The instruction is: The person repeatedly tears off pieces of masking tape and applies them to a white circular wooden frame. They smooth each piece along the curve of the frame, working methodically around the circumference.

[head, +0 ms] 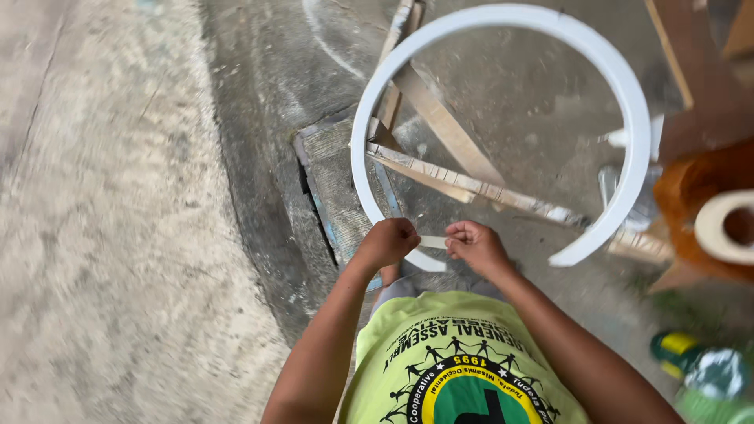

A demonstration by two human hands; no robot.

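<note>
Left hand (386, 242) and right hand (473, 242) each closed in pinch on one small pale strip (433, 242), perhaps tape, stretched taut between them. Strip sits at open end of one white curved band (503, 16), just above lap. Band rests over three wood slats (471, 187) on floor (118, 235). One tape roll (726, 228) at right.

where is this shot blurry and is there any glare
Head view: soft, even daylight, no harsh glare; the white ring stays bright but readable. The left hand and right hand are fairly sharp. The tape roll and green bottle at the right edge are blurred.
</note>
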